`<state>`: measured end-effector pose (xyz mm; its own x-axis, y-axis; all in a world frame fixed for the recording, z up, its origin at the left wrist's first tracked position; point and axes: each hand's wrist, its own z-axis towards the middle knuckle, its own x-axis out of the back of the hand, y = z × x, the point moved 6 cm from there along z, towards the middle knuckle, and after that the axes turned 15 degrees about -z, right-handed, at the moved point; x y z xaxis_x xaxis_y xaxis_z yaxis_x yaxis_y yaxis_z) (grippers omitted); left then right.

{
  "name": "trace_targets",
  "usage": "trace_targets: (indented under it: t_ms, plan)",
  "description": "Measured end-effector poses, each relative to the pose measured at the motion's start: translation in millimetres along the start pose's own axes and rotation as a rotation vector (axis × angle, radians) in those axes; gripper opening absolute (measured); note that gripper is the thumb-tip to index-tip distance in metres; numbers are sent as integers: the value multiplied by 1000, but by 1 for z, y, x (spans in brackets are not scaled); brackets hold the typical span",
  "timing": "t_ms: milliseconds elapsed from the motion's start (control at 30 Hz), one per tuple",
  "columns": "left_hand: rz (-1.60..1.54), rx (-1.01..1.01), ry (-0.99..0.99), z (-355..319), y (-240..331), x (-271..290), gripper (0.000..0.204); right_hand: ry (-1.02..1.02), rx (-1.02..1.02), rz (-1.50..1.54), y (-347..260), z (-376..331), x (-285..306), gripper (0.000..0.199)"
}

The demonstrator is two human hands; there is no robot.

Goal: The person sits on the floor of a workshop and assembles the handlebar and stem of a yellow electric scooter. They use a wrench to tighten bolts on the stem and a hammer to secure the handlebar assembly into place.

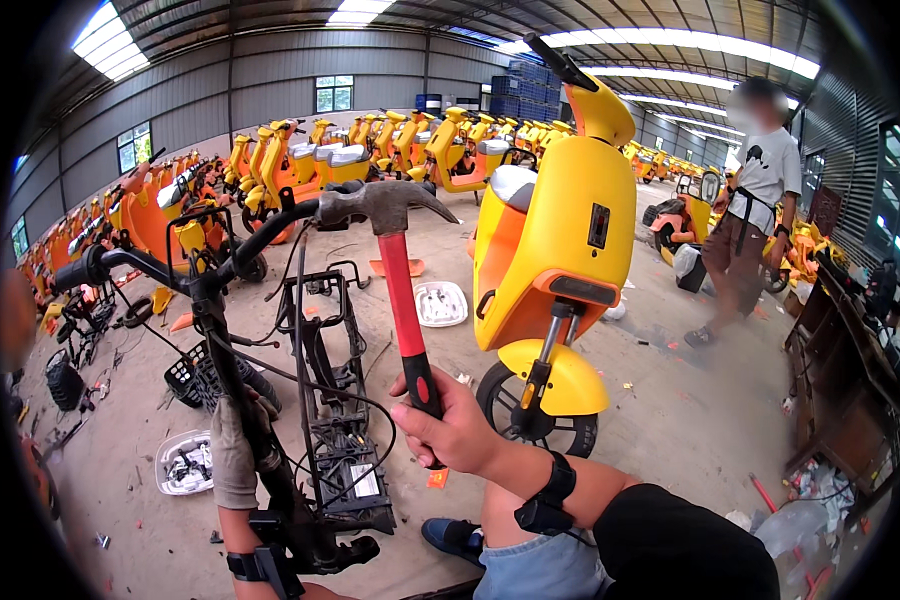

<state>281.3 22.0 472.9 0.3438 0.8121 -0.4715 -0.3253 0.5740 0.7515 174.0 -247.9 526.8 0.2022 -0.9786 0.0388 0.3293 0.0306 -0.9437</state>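
Note:
My right hand (455, 432) is wrapped round the black lower grip of a claw hammer (398, 290) with a red handle. The hammer stands upright, its steel head up and the claw toward the right; in view its head overlaps the end of a black handlebar (262, 238). Low on the left, my left hand (233, 458), in a grey glove, is closed on the black steering tube (260, 432) of a stripped scooter. Its fingers are partly hidden by the tube. The scooter's bare black frame (350, 480) and loose cables lie between my hands.
A yellow scooter (570, 230) stands just ahead on the right. White trays of small parts (440, 304) (184, 463) sit on the floor. A person (760, 190) stands at the right, near a dark wooden cabinet (850, 370) and litter. Rows of yellow scooters (390, 145) fill the back.

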Motion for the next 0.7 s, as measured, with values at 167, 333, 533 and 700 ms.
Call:
trace_targets:
  t_ms: [167,333,533,700]
  plan:
    - [101,-33,2,-4,14,-8,42,141,115,-112,-15,8,19,29]
    - [102,26,17,-6,18,-2,41,176,315,-118,-45,11,34,48]
    - [101,150,-42,-3,21,-17,43,143,173,-389,-89,-33,85,45]
    - [278,270,-27,-5,59,-27,45,215,69,-728,-102,-64,94,37]
